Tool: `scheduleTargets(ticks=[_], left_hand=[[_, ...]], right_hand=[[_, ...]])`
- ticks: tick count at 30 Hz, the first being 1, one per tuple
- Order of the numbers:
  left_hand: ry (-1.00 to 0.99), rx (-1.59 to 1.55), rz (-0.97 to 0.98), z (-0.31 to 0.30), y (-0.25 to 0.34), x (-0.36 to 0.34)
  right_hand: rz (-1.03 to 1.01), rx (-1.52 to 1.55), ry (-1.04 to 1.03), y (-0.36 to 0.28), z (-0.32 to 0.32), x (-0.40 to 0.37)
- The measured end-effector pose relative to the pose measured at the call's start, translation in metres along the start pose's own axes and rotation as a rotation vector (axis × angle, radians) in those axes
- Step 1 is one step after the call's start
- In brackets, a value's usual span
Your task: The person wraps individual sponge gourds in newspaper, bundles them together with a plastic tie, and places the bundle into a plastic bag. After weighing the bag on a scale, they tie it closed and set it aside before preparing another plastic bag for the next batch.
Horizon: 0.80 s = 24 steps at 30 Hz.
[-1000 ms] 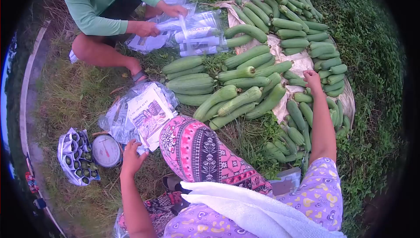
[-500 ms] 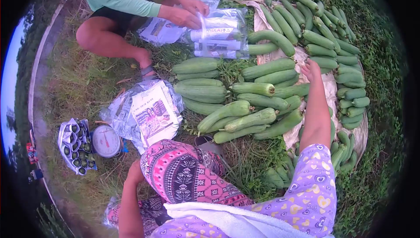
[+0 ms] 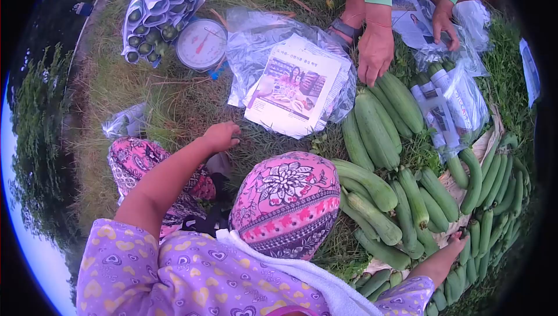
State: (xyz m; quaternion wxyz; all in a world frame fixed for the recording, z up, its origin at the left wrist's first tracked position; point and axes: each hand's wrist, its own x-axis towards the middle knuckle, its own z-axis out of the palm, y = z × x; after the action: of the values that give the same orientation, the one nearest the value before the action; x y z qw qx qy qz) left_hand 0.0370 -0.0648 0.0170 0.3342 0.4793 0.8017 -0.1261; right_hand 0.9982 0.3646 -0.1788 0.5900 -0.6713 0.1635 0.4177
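My left hand (image 3: 222, 136) hovers over the grass in front of the paper sheets, fingers loosely bent and apart, nothing in it. At the lower right, my right hand (image 3: 453, 244) reaches among the long green gourds (image 3: 475, 237), fingers apart and close against them; I see no gourd gripped. Bigger gourds (image 3: 372, 223) lie piled between my knee and that hand. Beyond them, another person's hand (image 3: 376, 54) touches the tip of a gourd (image 3: 401, 102) in the nearer row. That person's other hand (image 3: 444, 27) hangs over printed sheets and plastic.
Printed papers (image 3: 296, 86) lie on clear plastic bags (image 3: 250, 43). A round dial scale (image 3: 201, 44) stands beside a bundle of paper-wrapped green produce (image 3: 154, 22). Wrapped gourds in a clear bag (image 3: 459, 104) lie at right. A pale cloth (image 3: 485, 141) lies under the gourds.
My view has turned left. My left hand has lifted from beside my knee to over the grass. The other person's hand has gone from the bagged gourds to the loose row.
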Motion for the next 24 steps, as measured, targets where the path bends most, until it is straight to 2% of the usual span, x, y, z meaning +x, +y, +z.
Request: scheduleTargets(ticks=[3,7,11,13,15,18,20,21,22,24], left_hand=[[0.159,0.008,0.062,-0.006,0.010,0.017],[0.363,0.047,0.237,-0.003,0.016,0.043],[0.349,0.042,0.267,-0.004,0.022,0.062],[0.341,0.066,0.281,-0.008,0.017,0.068],[0.335,0.106,0.294,-0.011,0.014,0.071],[0.363,0.150,0.356,-0.001,0.003,0.078],[0.337,0.174,0.357,-0.002,0.006,0.078],[0.321,0.187,0.356,-0.002,0.007,0.077],[0.306,0.194,0.357,-0.002,0.006,0.078],[0.276,0.207,0.362,0.002,0.004,0.080]], right_hand=[[0.019,0.070,0.066,-0.004,0.009,-0.002],[0.039,0.133,0.000,0.012,0.019,-0.040],[0.035,0.183,-0.081,0.008,0.015,-0.061],[-0.020,0.162,-0.163,-0.011,-0.001,-0.029],[-0.060,0.144,-0.024,-0.016,-0.001,-0.032],[-0.042,0.352,-0.297,0.016,0.002,-0.096],[-0.054,0.346,-0.660,0.044,0.002,-0.146],[-0.058,0.339,-0.839,0.065,0.006,-0.192],[-0.142,0.320,-0.927,0.093,0.014,-0.262],[-0.291,0.075,-1.170,0.139,0.029,-0.368]])
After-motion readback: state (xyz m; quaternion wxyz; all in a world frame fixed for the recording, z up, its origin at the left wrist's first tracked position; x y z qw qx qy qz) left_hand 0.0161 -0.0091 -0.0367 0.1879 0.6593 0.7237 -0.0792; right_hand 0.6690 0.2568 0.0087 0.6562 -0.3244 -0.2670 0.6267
